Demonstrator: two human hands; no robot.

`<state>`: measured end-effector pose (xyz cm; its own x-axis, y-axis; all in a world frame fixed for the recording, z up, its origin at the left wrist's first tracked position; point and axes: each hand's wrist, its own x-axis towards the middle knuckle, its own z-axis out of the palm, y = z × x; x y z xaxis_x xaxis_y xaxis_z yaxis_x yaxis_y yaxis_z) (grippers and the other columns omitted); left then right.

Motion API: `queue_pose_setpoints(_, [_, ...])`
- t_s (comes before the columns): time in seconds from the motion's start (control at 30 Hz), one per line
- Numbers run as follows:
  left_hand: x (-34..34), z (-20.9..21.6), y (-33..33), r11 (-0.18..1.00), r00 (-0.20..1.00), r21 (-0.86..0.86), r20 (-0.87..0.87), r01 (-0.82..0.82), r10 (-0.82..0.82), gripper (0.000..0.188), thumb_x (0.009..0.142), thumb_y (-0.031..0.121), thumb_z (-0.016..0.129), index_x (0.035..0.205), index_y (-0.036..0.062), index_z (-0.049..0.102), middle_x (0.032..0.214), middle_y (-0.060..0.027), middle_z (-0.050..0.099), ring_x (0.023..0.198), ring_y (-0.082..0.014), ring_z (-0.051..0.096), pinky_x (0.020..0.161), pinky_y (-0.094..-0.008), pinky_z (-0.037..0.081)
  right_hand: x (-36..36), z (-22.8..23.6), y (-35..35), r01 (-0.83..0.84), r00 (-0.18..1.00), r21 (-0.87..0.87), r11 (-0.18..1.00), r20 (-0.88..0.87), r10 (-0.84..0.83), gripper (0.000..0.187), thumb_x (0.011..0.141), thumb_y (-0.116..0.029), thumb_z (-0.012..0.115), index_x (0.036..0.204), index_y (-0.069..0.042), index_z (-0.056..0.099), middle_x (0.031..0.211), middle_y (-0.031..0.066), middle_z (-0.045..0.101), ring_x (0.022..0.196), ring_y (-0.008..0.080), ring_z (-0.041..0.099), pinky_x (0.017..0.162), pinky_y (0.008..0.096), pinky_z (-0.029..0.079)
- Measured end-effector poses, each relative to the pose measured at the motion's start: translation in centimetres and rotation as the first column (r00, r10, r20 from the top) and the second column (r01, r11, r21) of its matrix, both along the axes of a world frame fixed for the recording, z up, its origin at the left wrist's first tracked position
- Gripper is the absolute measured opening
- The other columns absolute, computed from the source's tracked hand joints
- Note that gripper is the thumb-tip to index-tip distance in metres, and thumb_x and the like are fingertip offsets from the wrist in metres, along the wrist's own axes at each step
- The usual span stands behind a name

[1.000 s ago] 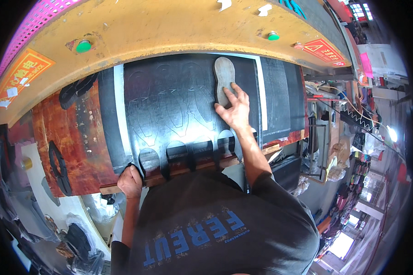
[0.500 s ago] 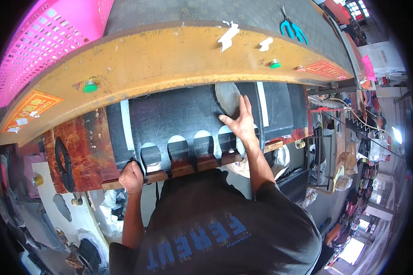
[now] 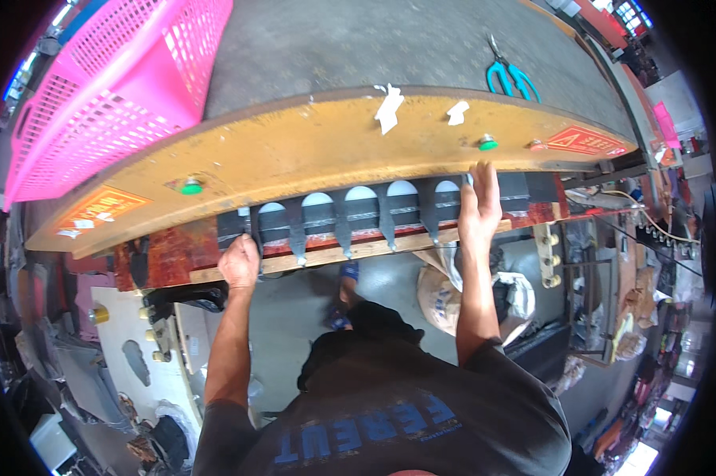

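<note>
A black sheet (image 3: 297, 226) with a row of rounded cut-outs along its near edge lies on the reddish-brown board (image 3: 171, 252) under a yellow machine beam (image 3: 334, 139). My left hand (image 3: 240, 260) is closed at the sheet's left end, its fingers gripping the near edge there. My right hand (image 3: 479, 210) is raised at the right end, fingers stretched out and holding nothing. Its fingertips are just below the right green button (image 3: 487, 143), apart from it. The beam hides the far part of the sheet.
Another green button (image 3: 191, 186) sits at the beam's left. On top are a pink plastic basket (image 3: 120, 103) and teal-handled scissors (image 3: 513, 78). A wooden strip (image 3: 350, 251) edges the board. A white sack (image 3: 440, 300) stands on the floor to the right.
My right hand has left the sheet and the grey oval piece and risen to the beam's front. The beam covers more of the sheet, and the oval piece is hidden. The view has shifted.
</note>
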<state>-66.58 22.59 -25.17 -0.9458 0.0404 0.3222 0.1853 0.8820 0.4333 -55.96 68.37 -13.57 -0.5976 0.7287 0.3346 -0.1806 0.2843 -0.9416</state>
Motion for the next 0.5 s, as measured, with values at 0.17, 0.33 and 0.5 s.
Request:
queue_pose_setpoints(0.17, [-1.6, 0.3, 0.2, 0.996, 0.993, -0.088, 0.119, -0.016, 0.027, 0.044, 0.106, 0.040, 0.049, 0.082, 0.0101, 0.072, 0.082, -0.0214, 0.073, 0.079, -0.0460, 0.071, 0.074, -0.0545, 0.057, 3.1, -5.8, -1.9, -0.427, 0.790, 0.455, 0.782, 0.608, 0.079, 0.034, 0.092, -0.020, 0.077, 0.122, -0.004, 0.077, 0.116, 0.0190, 0.074, 0.118, 0.0383, 0.066, 0.108, 0.0478, 0.052])
queue_pose_setpoints(0.33, [-1.5, -0.1, 0.0, 0.996, 0.994, -0.085, 0.104, -0.005, 0.014, 0.046, 0.107, 0.039, 0.048, 0.082, 0.0090, 0.072, 0.082, -0.0220, 0.073, 0.079, -0.0462, 0.071, 0.073, -0.0547, 0.057, 3.4, -8.8, -3.3, -0.329, 0.888, 0.672, 0.663, 0.460, -0.026, 0.017, 0.090, -0.022, 0.078, 0.083, -0.007, 0.077, 0.093, 0.0085, 0.074, 0.102, 0.0321, 0.064, 0.098, 0.0453, 0.049])
queue_pose_setpoints(0.5, [-1.3, -0.1, -0.2, 0.998, 0.996, -0.059, 0.087, -0.001, 0.006, 0.046, 0.108, 0.038, 0.049, 0.083, 0.0068, 0.071, 0.081, -0.0239, 0.071, 0.079, -0.0472, 0.070, 0.073, -0.0551, 0.056, 3.6, -9.5, -3.1, -0.311, 0.899, 0.707, 0.635, 0.436, -0.046, 0.015, 0.090, -0.020, 0.078, 0.083, -0.007, 0.077, 0.089, 0.0096, 0.072, 0.099, 0.0327, 0.063, 0.095, 0.0456, 0.049])
